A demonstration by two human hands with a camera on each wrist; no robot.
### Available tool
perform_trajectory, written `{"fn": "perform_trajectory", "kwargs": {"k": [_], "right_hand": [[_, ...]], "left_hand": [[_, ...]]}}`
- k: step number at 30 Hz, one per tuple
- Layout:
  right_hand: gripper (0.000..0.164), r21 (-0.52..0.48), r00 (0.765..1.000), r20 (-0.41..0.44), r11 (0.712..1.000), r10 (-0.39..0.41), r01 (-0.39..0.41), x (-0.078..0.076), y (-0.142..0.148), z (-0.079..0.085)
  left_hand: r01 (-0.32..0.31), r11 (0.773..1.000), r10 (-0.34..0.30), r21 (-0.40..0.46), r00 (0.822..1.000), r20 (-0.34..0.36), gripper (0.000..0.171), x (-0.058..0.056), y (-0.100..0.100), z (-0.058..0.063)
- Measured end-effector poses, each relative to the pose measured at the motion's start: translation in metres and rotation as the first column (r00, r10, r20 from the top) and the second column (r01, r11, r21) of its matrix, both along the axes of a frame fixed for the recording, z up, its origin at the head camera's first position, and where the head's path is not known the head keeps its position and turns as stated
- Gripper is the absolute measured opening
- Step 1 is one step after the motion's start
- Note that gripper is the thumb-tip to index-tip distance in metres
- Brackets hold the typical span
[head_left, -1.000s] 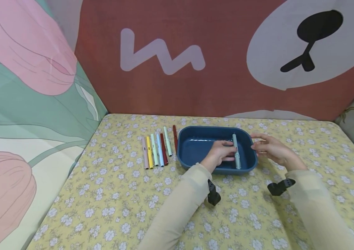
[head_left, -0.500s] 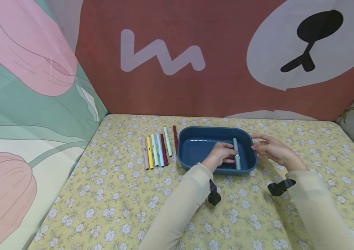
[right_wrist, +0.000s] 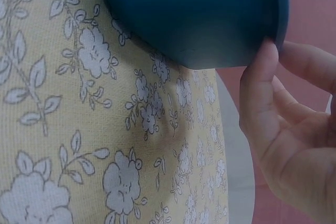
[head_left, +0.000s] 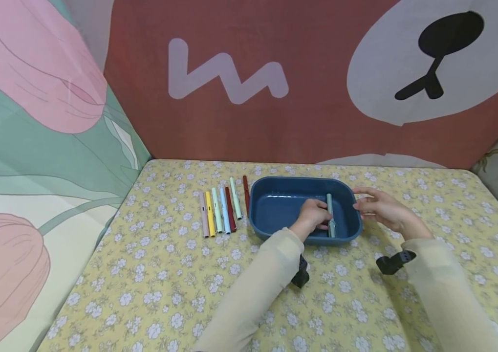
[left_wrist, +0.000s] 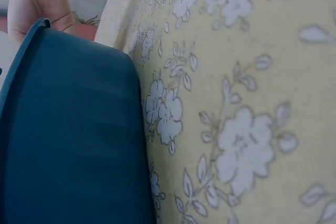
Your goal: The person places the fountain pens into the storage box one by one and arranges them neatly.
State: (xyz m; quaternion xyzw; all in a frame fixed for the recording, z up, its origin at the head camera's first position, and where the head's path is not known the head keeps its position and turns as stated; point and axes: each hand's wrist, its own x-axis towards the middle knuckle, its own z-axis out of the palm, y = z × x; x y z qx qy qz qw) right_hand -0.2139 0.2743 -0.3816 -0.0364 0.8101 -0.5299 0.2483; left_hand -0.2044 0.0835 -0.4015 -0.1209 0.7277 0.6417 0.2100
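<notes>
A grey-green pen [head_left: 332,231] with a clip lies lengthwise toward the right end of a dark blue box [head_left: 301,240]. My left hand [head_left: 312,215] reaches inside the box and pinches this pen around its middle; the fingers cover part of it. On the box's right end, the fingertips of my right hand [head_left: 380,209] rest against the rim. From the right wrist view, that hand [right_wrist: 294,129] touches the wall and rim with its fingers fairly straight. The left wrist view shows only the box's outer wall [left_wrist: 73,129], with the left hand's grip hidden.
Left of the box several pens lie side by side: mauve [head_left: 204,215], yellow [head_left: 210,215], pale green [head_left: 217,210], light blue [head_left: 224,210], dark red [head_left: 230,210] and another pale green [head_left: 236,198]. One dark red pen [head_left: 246,188] lies close against the box. A flowered cloth [head_left: 165,283] covers the table.
The pen in the box has shifted slightly toward me and straightened a little, with my left hand staying on it. My right hand and the box have stayed put.
</notes>
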Motion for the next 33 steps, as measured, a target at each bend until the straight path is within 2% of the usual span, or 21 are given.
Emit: {"fn": "perform_trajectory", "kwargs": {"k": [7, 14, 19, 24, 33], "right_hand": [[0.059, -0.014, 1.0, 0.006, 1.0, -0.001, 0.001, 0.0003, 0.001, 0.0012], [0.057, -0.021, 1.0, 0.016, 1.0, 0.0, 0.001, 0.0002, 0.0018, 0.0009], [0.057, -0.023, 1.0, 0.016, 1.0, 0.006, -0.006, 0.0002, 0.0023, 0.0011], [0.057, -0.022, 1.0, 0.013, 1.0, 0.007, -0.007, -0.0001, 0.0023, 0.0006], [0.055, -0.027, 1.0, 0.022, 1.0, -0.004, 0.004, -0.0004, 0.002, -0.0011]], "left_hand": [[0.035, 0.996, -0.037, -0.079, 0.999, -0.023, 0.032, 0.0001, -0.0013, 0.0015], [0.085, 0.987, -0.091, -0.136, 0.995, -0.035, 0.042, 0.0034, -0.0052, 0.0026], [0.115, 0.987, -0.118, -0.112, 0.993, -0.017, 0.049, 0.0054, -0.0071, 0.0053], [0.106, 0.991, -0.106, -0.084, 0.994, 0.0, 0.047, 0.0062, -0.0074, 0.007], [0.105, 0.986, -0.106, -0.126, 0.994, 0.0, 0.044, 0.005, -0.0078, 0.0054]]}}
